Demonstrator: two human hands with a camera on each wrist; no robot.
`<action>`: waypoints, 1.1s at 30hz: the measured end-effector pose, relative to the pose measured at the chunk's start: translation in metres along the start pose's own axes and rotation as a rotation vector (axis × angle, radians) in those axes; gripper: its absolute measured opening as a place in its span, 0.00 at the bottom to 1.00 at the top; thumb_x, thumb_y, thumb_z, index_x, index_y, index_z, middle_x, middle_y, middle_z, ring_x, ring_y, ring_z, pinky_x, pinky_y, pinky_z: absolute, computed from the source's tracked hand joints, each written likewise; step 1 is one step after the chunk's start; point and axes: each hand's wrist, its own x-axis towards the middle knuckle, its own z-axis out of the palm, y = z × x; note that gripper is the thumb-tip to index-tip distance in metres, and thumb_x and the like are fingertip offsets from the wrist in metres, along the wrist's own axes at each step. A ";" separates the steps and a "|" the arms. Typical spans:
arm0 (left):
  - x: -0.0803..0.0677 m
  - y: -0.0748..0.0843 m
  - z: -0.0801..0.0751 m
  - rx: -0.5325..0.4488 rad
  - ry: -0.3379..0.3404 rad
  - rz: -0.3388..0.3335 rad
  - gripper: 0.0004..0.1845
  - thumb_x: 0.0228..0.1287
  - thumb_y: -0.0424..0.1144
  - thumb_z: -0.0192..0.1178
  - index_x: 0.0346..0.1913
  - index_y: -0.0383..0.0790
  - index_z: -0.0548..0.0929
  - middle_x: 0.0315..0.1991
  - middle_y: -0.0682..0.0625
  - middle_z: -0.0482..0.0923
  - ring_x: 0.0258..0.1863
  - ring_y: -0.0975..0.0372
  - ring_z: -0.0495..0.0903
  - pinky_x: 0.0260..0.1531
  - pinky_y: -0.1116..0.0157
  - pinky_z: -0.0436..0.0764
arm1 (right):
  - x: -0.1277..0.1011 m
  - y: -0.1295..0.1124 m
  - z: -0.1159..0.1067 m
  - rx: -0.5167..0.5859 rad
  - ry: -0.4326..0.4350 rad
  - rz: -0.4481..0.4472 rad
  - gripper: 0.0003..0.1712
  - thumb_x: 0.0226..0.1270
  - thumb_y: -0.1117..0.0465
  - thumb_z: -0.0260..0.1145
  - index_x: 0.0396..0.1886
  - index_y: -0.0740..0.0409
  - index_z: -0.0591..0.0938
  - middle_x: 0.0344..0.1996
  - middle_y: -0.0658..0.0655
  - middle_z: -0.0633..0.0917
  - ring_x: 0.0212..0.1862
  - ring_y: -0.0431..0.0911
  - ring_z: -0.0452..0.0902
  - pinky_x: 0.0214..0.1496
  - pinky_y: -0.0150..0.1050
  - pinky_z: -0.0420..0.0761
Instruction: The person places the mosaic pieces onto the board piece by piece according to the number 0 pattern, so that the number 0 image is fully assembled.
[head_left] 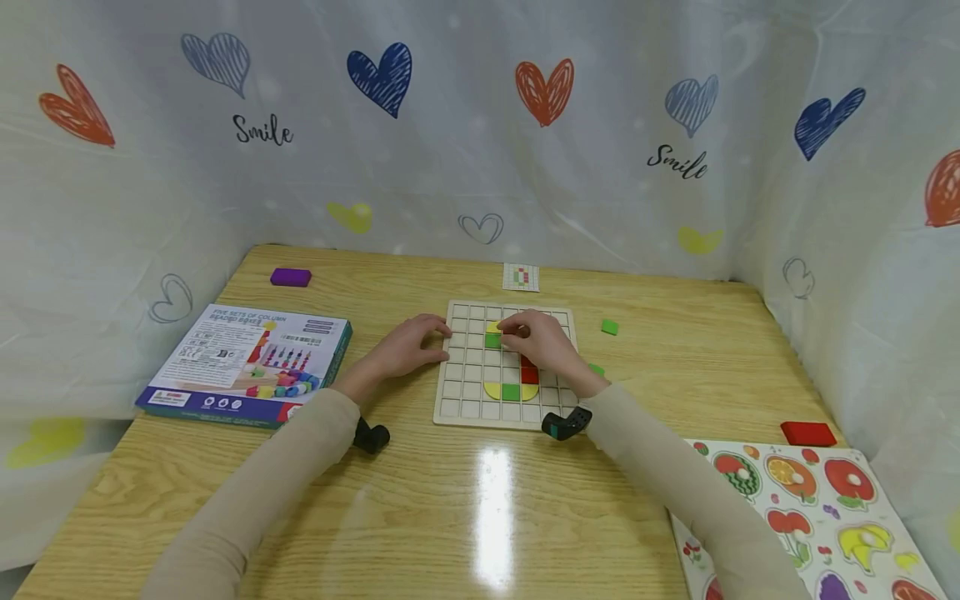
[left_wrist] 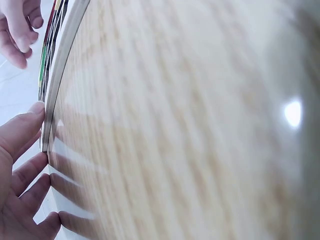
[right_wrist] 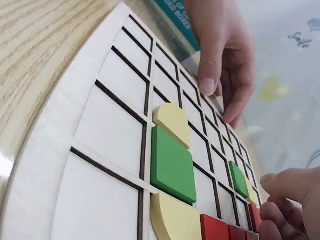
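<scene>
A pale wooden grid board [head_left: 457, 408] lies on the table. My left hand [head_left: 411, 344] is at its left side; in the left wrist view the thumb rests at the board's rim and the other fingers spread beside it. Over the upper middle of the board, my right hand [head_left: 545, 340] has bent fingers, their tips beside a yellow rounded tile [head_left: 492, 327] and a green square tile [head_left: 492, 341]. No piece shows between them. Red tiles [head_left: 529, 376] are partly under this hand. Lower down, a green tile [head_left: 511, 392] sits between two yellow rounded ones.
Behind the board lies a small pattern card [head_left: 521, 277]. Loose green tiles [head_left: 610, 327] lie to the right. A boxed bead set [head_left: 247, 362] and a purple block [head_left: 290, 277] are at left; a red block [head_left: 808, 433] and a fruit puzzle board [head_left: 821, 500] at right.
</scene>
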 end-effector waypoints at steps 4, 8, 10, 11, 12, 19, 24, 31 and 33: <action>0.000 0.002 0.000 -0.003 -0.003 0.001 0.20 0.67 0.42 0.64 0.58 0.38 0.78 0.69 0.38 0.65 0.71 0.46 0.60 0.71 0.47 0.54 | -0.015 0.004 -0.015 0.072 0.037 0.078 0.16 0.70 0.55 0.64 0.54 0.54 0.84 0.52 0.54 0.82 0.48 0.48 0.78 0.47 0.44 0.80; 0.000 0.003 -0.001 -0.005 -0.004 -0.010 0.20 0.67 0.42 0.64 0.58 0.38 0.78 0.69 0.38 0.65 0.71 0.46 0.59 0.71 0.48 0.54 | -0.038 0.014 -0.033 0.104 0.078 0.126 0.18 0.71 0.53 0.63 0.56 0.54 0.83 0.53 0.55 0.82 0.50 0.50 0.78 0.48 0.46 0.80; 0.000 0.003 -0.001 -0.002 -0.005 -0.015 0.20 0.67 0.41 0.64 0.58 0.38 0.78 0.69 0.38 0.65 0.71 0.46 0.59 0.72 0.47 0.54 | -0.051 0.021 -0.042 0.122 0.097 0.154 0.19 0.72 0.51 0.62 0.57 0.54 0.82 0.53 0.55 0.81 0.51 0.50 0.77 0.49 0.47 0.80; 0.000 0.003 -0.001 -0.001 -0.005 -0.017 0.20 0.67 0.41 0.64 0.58 0.38 0.78 0.69 0.38 0.65 0.71 0.45 0.59 0.71 0.47 0.54 | -0.058 0.025 -0.046 0.128 0.107 0.164 0.20 0.72 0.51 0.62 0.58 0.55 0.81 0.54 0.55 0.82 0.52 0.51 0.77 0.50 0.48 0.79; 0.000 0.002 -0.001 0.000 -0.007 -0.021 0.20 0.67 0.42 0.63 0.58 0.38 0.78 0.69 0.38 0.65 0.71 0.46 0.59 0.72 0.48 0.54 | -0.064 0.029 -0.051 0.137 0.116 0.181 0.21 0.72 0.50 0.62 0.59 0.55 0.81 0.54 0.55 0.81 0.52 0.51 0.77 0.51 0.48 0.79; 0.000 0.000 -0.001 -0.004 -0.010 -0.038 0.20 0.67 0.43 0.64 0.58 0.38 0.78 0.69 0.39 0.65 0.71 0.47 0.59 0.72 0.48 0.55 | -0.107 0.061 -0.072 0.112 0.139 0.284 0.27 0.73 0.48 0.60 0.65 0.56 0.76 0.59 0.59 0.79 0.58 0.55 0.74 0.57 0.53 0.75; 0.000 -0.001 -0.001 -0.009 -0.005 -0.030 0.20 0.67 0.43 0.64 0.58 0.39 0.78 0.69 0.39 0.65 0.71 0.47 0.59 0.71 0.48 0.55 | -0.125 0.077 -0.076 0.042 0.106 0.285 0.27 0.73 0.51 0.61 0.65 0.62 0.75 0.58 0.64 0.79 0.58 0.59 0.75 0.58 0.55 0.76; -0.001 0.001 -0.001 -0.012 0.000 -0.007 0.20 0.67 0.42 0.64 0.58 0.38 0.78 0.69 0.38 0.65 0.71 0.45 0.60 0.70 0.47 0.57 | -0.125 0.081 -0.069 0.002 0.079 0.224 0.26 0.70 0.54 0.65 0.62 0.64 0.77 0.52 0.63 0.82 0.52 0.55 0.78 0.54 0.51 0.77; 0.000 0.001 -0.001 -0.010 -0.003 -0.004 0.20 0.67 0.43 0.64 0.58 0.38 0.78 0.69 0.38 0.65 0.71 0.46 0.60 0.70 0.47 0.57 | -0.123 0.079 -0.067 -0.009 0.081 0.197 0.26 0.69 0.56 0.66 0.61 0.65 0.78 0.50 0.62 0.82 0.50 0.54 0.79 0.52 0.50 0.78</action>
